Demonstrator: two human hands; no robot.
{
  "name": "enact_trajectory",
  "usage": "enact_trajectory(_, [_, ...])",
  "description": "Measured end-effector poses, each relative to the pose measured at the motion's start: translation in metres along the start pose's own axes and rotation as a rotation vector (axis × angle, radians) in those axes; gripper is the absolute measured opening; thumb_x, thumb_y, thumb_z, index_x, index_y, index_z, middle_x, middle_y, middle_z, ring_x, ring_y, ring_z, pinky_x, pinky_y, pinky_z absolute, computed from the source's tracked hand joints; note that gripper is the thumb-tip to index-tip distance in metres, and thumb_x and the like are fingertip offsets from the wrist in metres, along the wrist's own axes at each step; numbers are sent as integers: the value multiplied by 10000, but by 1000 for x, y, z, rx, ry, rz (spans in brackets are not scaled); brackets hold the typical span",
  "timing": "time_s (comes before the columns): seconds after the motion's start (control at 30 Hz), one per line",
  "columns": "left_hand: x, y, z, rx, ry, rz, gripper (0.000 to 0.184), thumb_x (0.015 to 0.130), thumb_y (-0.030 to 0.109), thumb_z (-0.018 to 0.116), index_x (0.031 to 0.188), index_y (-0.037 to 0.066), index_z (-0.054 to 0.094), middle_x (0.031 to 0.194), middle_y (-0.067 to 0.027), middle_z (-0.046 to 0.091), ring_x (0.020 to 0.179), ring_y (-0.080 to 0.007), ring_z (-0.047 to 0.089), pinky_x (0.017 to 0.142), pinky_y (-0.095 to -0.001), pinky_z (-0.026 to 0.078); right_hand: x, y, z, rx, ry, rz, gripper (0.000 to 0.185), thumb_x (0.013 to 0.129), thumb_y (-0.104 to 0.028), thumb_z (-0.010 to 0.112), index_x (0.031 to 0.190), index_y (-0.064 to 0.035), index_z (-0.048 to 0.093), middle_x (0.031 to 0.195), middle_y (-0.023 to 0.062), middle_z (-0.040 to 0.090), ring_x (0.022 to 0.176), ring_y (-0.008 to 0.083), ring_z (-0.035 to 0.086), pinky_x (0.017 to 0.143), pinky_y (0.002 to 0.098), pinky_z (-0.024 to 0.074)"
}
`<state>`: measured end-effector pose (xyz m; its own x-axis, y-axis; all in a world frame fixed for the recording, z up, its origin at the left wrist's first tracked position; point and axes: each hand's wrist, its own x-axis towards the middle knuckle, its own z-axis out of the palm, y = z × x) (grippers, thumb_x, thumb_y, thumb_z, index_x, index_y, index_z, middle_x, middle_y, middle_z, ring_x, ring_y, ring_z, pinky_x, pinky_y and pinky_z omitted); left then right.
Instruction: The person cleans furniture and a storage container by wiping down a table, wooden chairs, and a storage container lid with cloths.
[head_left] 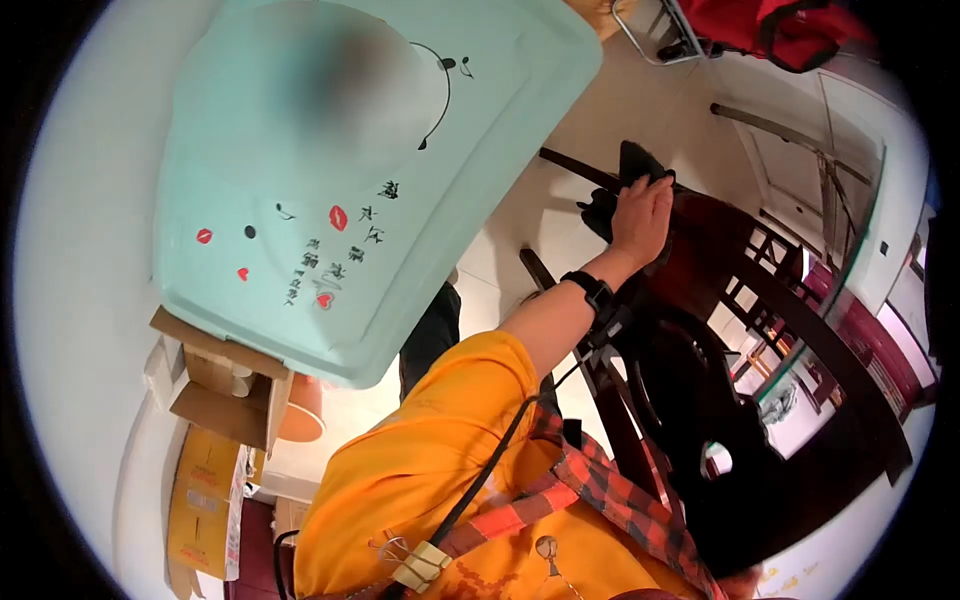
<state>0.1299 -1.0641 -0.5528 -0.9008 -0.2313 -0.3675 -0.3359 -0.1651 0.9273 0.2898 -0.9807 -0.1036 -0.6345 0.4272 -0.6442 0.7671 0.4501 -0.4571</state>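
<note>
My left hand [642,218], with a black watch [592,290] at its wrist, reaches out to a dark wooden chair [705,235]. Under and around the fingers is a bunched dark cloth [598,213], pressed against the edge of the chair's glossy surface. Part of the cloth sticks up past the fingertips; how tightly the fingers grip it is partly hidden. My right hand is out of sight.
A mint-green lidded storage box [440,230] fills the upper left. Below it are an open cardboard box [225,395] and a yellow carton [205,505]. A glass edge [850,270] runs along the right. A red bag [770,30] is at the top right.
</note>
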Motion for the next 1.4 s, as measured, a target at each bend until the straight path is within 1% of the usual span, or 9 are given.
enact_trajectory(0.4, [92, -208, 0, 221, -25, -90, 377, 987, 304, 407, 1096, 12, 619, 1076, -190, 634, 973, -395, 580, 807, -481, 461, 109, 56, 68, -12, 41, 122, 715, 777, -77, 728, 1400, -5, 386, 1378, 116, 488, 1237, 232, 489, 1046, 383, 375])
enact_trajectory(0.67, [152, -408, 30, 814, 157, 212, 422, 1014, 344, 377, 1162, 12, 591, 1185, -221, 598, 1068, -380, 572, 922, -422, 446, 130, 75, 67, -17, 74, 177, 686, 795, -86, 709, 1398, -8, 392, 1374, 114, 493, 1235, 229, 491, 1043, 384, 377])
enact_trajectory(0.73, [127, -313, -1, 309, -69, -277, 419, 1016, 355, 401, 1169, 24, 606, 1155, -177, 635, 1036, -322, 600, 914, -390, 447, 118, 73, 69, -14, 72, 174, 679, 799, -88, 704, 1398, -9, 393, 1373, 114, 494, 1234, 228, 492, 1042, 384, 377])
enact_trajectory(0.87, [45, -240, -28, -55, 144, -292, 435, 969, 393, 483, 982, 1, 671, 907, -200, 679, 853, -366, 645, 765, -403, 484, 102, 68, 66, 4, 65, 147, 665, 808, -93, 695, 1397, -10, 396, 1371, 112, 496, 1233, 227, 493, 1041, 384, 378])
enact_trajectory(1.0, [-73, -195, -45, -257, -36, -472, 422, 996, 375, 482, 1052, -6, 655, 950, -114, 669, 858, -189, 587, 805, -337, 463, 91, 64, 65, 15, 48, 110, 651, 817, -97, 685, 1396, -12, 399, 1369, 111, 499, 1232, 225, 494, 1040, 385, 379])
enact_trajectory(1.17, [-248, -137, -3, -79, -360, -627, 515, 1004, 435, 391, 1331, 43, 458, 1282, -258, 438, 1241, -417, 423, 1052, -483, 344, 83, 65, 59, -7, 32, 64, 634, 829, -103, 674, 1394, -14, 402, 1366, 110, 502, 1231, 223, 495, 1038, 385, 381])
enact_trajectory(1.2, [-263, -121, -2, -8, -363, -473, 284, 935, 174, 525, 1166, 9, 531, 1355, -291, 362, 1094, -484, 462, 947, -538, 405, 82, 66, 62, -16, 33, 55, 630, 831, -104, 671, 1394, -14, 403, 1366, 110, 502, 1230, 223, 495, 1037, 385, 381])
enact_trajectory(1.33, [-273, -215, 90, 294, -65, -163, 343, 922, 58, 454, 1261, 29, 495, 1437, -296, 280, 1150, -531, 402, 972, -586, 368, 82, 72, 63, -32, 48, 37, 617, 840, -109, 662, 1393, -15, 406, 1364, 109, 505, 1229, 221, 496, 1036, 386, 382])
enact_trajectory(1.4, [-229, -190, 69, -327, 99, -920, 421, 962, 233, 474, 1361, 101, 452, 1415, -322, 314, 1121, -515, 453, 985, -529, 374, 86, 74, 63, -38, 54, 31, 610, 844, -111, 657, 1393, -16, 408, 1363, 108, 506, 1229, 220, 497, 1035, 386, 382])
